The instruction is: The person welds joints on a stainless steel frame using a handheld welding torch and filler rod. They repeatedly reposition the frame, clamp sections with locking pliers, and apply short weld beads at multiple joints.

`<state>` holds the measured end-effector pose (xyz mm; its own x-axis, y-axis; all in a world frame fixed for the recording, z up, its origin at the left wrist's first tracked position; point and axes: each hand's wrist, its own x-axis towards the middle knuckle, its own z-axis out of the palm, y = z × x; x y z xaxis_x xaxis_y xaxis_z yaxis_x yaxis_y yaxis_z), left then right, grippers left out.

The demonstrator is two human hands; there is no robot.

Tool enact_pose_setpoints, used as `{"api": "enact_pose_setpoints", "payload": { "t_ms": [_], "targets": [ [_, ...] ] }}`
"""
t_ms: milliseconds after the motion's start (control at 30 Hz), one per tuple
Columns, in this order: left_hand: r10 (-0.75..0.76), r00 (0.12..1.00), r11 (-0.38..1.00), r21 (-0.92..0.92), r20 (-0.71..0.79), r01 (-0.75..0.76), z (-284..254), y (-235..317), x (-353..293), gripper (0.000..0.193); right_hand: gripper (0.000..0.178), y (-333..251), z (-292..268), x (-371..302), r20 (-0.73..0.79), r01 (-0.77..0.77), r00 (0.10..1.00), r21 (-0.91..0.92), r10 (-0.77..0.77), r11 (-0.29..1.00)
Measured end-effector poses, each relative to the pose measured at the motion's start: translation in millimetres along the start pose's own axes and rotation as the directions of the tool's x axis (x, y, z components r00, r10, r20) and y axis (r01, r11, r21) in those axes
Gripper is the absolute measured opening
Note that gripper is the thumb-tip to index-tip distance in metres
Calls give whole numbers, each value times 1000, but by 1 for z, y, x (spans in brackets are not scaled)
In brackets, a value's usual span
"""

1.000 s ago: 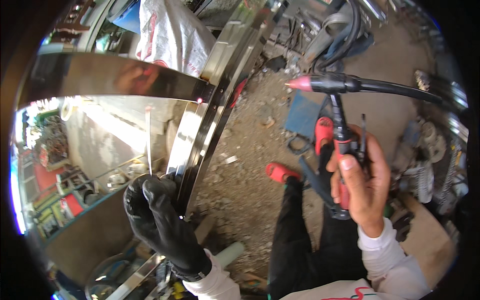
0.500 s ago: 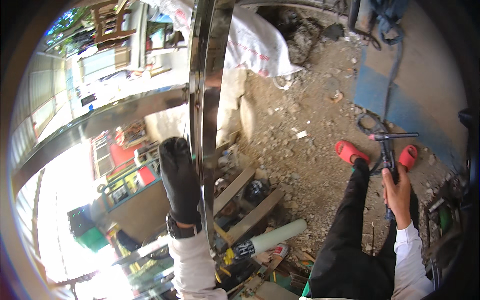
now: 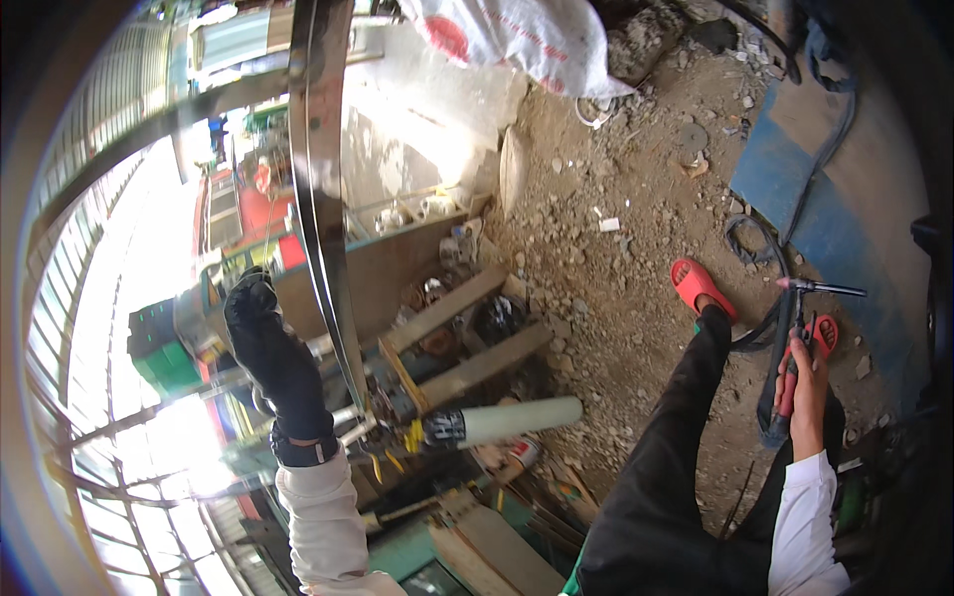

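My right hand [image 3: 808, 382] is bare and wraps round the red-and-black handle of a TIG welding torch [image 3: 825, 288], held low over my feet with its pink nozzle pointing left. A dark cable hangs from it. My left hand [image 3: 268, 338] wears a black glove and is raised at the left, fingers closed. A thin rod [image 3: 266, 230] seems to rise from its fingertips, faint against the bright background. Just right of the glove, apart from it, stands a shiny metal post [image 3: 320, 189]. A metal crossbar [image 3: 159, 129] meets the post higher up.
Rubble-strewn ground [image 3: 616, 318] lies around my red sandals [image 3: 704, 288]. A pale green cylinder [image 3: 517, 420] rests beside wooden planks [image 3: 477, 368]. A blue-and-tan panel [image 3: 825, 199] with looped cable stands right. A white sack [image 3: 537, 40] lies at the far side; scrap fills the lower middle.
The view has shifted. My gloved left hand has moved left and down, away from the metal post. The torch in my right hand sits slightly farther right and lower.
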<state>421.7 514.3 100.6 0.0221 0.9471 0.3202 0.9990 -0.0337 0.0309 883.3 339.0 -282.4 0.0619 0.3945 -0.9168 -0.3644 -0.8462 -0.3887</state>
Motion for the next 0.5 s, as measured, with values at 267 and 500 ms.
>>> {"api": "enact_pose_setpoints", "payload": {
  "t_ms": [267, 500],
  "targets": [
    [-364, 931, 929, 64, 1, 363, -82, 22, -104, 27, 39, 4, -10, 12, 58, -16, 998, 29, 14, 999],
    [-583, 812, 789, -231, 7, 569, -131, 7, -202, 21, 32, -10, -22, 3, 116, -23, 993, 8, 22, 1000]
  ]
}}
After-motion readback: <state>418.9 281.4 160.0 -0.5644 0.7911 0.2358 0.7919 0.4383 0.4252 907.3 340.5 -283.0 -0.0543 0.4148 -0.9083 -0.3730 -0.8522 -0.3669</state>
